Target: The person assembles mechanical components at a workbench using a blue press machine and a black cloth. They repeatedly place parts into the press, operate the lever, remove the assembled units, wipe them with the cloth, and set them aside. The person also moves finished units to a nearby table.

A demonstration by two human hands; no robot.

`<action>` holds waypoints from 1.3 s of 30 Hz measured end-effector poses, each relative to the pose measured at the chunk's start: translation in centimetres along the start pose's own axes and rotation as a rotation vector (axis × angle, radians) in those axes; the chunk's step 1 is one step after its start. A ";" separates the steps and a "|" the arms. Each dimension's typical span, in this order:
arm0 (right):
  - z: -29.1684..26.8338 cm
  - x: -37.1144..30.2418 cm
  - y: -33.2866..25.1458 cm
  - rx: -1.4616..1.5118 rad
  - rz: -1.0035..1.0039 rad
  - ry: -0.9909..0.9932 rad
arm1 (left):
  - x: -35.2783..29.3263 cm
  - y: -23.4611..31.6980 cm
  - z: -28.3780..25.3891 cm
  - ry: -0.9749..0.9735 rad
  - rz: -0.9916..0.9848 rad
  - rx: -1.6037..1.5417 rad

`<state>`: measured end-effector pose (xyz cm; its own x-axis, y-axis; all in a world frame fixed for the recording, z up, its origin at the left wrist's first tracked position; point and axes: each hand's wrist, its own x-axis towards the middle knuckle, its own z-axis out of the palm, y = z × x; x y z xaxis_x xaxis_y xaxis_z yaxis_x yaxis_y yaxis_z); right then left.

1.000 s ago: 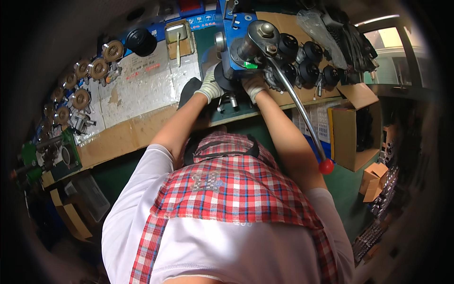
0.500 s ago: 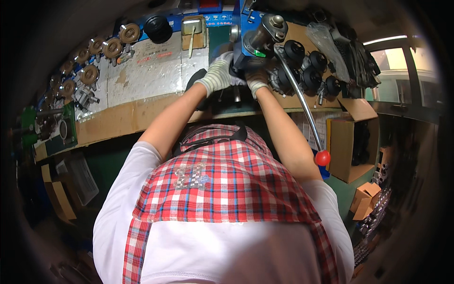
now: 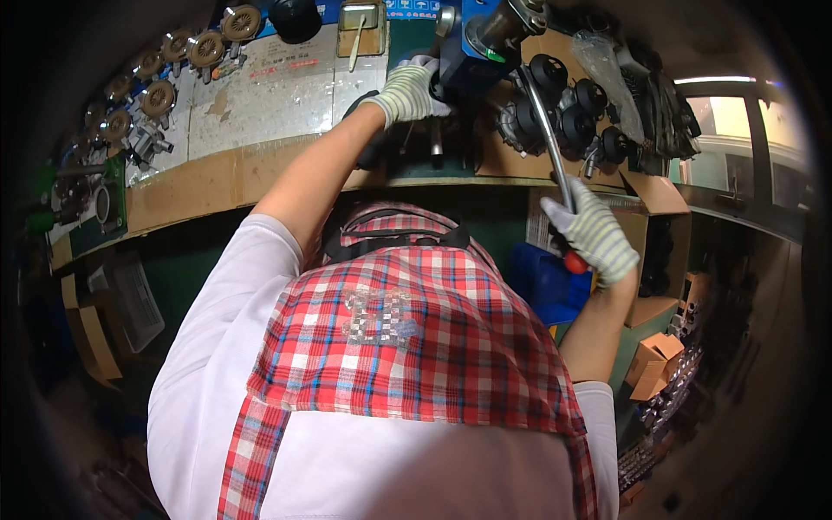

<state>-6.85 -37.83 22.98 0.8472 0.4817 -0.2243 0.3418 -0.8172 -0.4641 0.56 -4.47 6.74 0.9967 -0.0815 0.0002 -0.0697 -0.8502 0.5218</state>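
My right hand (image 3: pixel 596 230), in a striped knit glove, is closed round the lower part of a long metal lever (image 3: pixel 544 121). The lever's red ball knob (image 3: pixel 575 263) shows just below that hand. It slopes down from a blue press (image 3: pixel 472 68) at the back of the bench. My left hand (image 3: pixel 407 92), gloved alike, is closed at the press's left side, beneath its head. Its fingertips and whatever they hold are hidden in the dark there. A black rounded part (image 3: pixel 368 154) lies under my left wrist.
Black round-capped parts (image 3: pixel 576 126) crowd the bench right of the press. Brown round-topped parts (image 3: pixel 206 49) stand at the far left. A brush (image 3: pixel 356 45) rests on a small tray behind my left hand. An open cardboard box (image 3: pixel 646 238) sits beyond my right hand.
My right hand has left the press and moved down and right onto the lever. The lever's knob has shifted slightly up and left in view. My left hand stays at the press.
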 end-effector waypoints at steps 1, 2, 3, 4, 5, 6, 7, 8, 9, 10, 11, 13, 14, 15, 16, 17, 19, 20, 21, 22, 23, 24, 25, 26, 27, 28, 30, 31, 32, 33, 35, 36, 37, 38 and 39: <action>1.4 0.4 0.7 -0.115 0.096 -0.074 | 0.1 0.2 -0.2 -0.017 0.000 -0.006; 2.4 1.2 -0.5 0.002 0.251 -0.164 | -0.1 -0.2 -0.5 -0.025 -0.022 -0.001; 3.4 1.8 -1.6 0.118 0.411 -0.255 | -0.3 -0.4 -0.7 -0.035 -0.040 0.001; 5.2 2.3 -0.3 0.060 0.375 -0.188 | -0.3 -0.3 -1.0 -0.049 -0.046 -0.012; 8.0 2.8 1.9 0.005 0.345 -0.119 | -0.2 0.0 -1.1 -0.050 -0.034 -0.012; 10.2 3.3 3.1 -0.050 0.360 -0.051 | -0.1 0.2 -1.2 -0.055 -0.022 -0.014; 12.1 4.0 4.0 -0.105 0.374 0.018 | 0.1 0.3 -1.2 -0.061 -0.009 -0.013; 13.5 4.8 4.9 -0.048 0.410 0.031 | 0.2 0.2 -1.1 -0.067 0.005 -0.029; 13.7 4.9 4.4 -0.011 0.386 0.093 | 0.4 -0.2 -0.9 -0.065 0.012 -0.028; 13.6 4.9 4.0 -0.025 0.394 0.093 | 0.7 -0.7 -0.5 -0.063 0.018 -0.027; 13.3 4.6 3.6 -0.038 0.402 0.094 | 0.9 -1.1 -0.2 -0.060 0.025 -0.026; 13.2 3.8 4.0 0.038 0.358 0.089 | 0.6 -0.8 -0.5 -0.072 -0.012 -0.043; 13.1 3.8 4.2 0.076 0.335 0.086 | 0.5 -0.6 -0.6 -0.077 -0.032 -0.052; 13.2 3.9 3.8 0.049 0.357 0.116 | 0.5 -0.6 -0.6 -0.068 -0.016 -0.052; 13.4 4.1 3.1 0.022 0.379 0.146 | 0.6 -0.6 -0.6 -0.059 -0.001 -0.052; 13.6 4.3 2.6 -0.005 0.400 0.175 | 0.5 -0.7 -0.6 -0.050 0.015 -0.052; 14.3 4.5 2.7 -0.014 0.383 0.252 | 0.5 -0.7 -0.6 0.004 0.029 -0.087; 14.3 4.7 2.8 0.006 0.386 0.252 | 0.6 -0.7 -0.6 0.007 0.033 -0.088; 14.1 4.8 2.8 0.026 0.391 0.253 | 0.6 -0.5 -0.8 0.007 0.038 -0.092; 14.5 4.9 3.0 0.015 0.382 0.263 | 0.3 -0.3 -0.8 0.072 0.070 -0.062; 14.9 4.9 3.3 0.004 0.373 0.272 | 0.4 -0.3 -1.3 -0.109 -0.013 -0.085; 15.1 5.1 3.3 0.012 0.381 0.263 | 0.5 -0.7 -0.9 -0.093 0.018 -0.077; 15.4 5.5 3.5 0.004 0.391 0.256 | 0.7 -1.3 -0.1 -0.075 0.048 -0.068; 15.5 5.9 3.5 -0.002 0.410 0.235 | 1.0 -2.0 0.6 -0.061 0.069 -0.087; 15.6 6.1 3.5 -0.008 0.429 0.208 | 1.0 -2.4 1.1 -0.050 0.086 -0.107; 15.6 6.4 3.5 0.000 0.420 0.218 | 1.3 -2.9 1.6 -0.038 0.102 -0.128; 15.8 6.7 3.5 0.016 0.405 0.236 | 1.7 -3.2 2.1 -0.074 0.099 -0.126; 16.1 6.8 3.5 0.006 0.398 0.255 | 1.8 -3.2 2.2 -0.093 0.098 -0.126; 16.7 7.1 3.7 -0.003 0.391 0.274 | 1.5 -3.2 2.3 -0.072 0.101 -0.141; 17.1 7.7 4.0 -0.013 0.382 0.300 | 1.4 -2.9 2.2 -0.092 0.070 -0.133; 18.2 8.7 5.2 -0.033 0.378 0.297 | 1.2 -2.6 1.9 -0.105 0.035 -0.141; 18.6 9.2 5.4 -0.033 0.370 0.311 | 1.2 -2.5 1.5 -0.097 0.035 -0.155; 18.9 9.8 5.6 -0.033 0.360 0.325 | 1.1 -2.4 1.3 -0.114 0.011 -0.157; 19.2 10.3 5.8 -0.023 0.404 0.283 | 0.8 -2.2 1.1 -0.130 -0.013 -0.159; 19.5 10.8 6.0 0.002 0.389 0.313 | 0.5 -1.8 0.7 -0.144 -0.037 -0.160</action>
<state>-3.54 -31.33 1.07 0.9933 0.0232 -0.1131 -0.0240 -0.9165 -0.3993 1.18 -3.37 5.24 0.9813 -0.1351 -0.1372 -0.0142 -0.7613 0.6482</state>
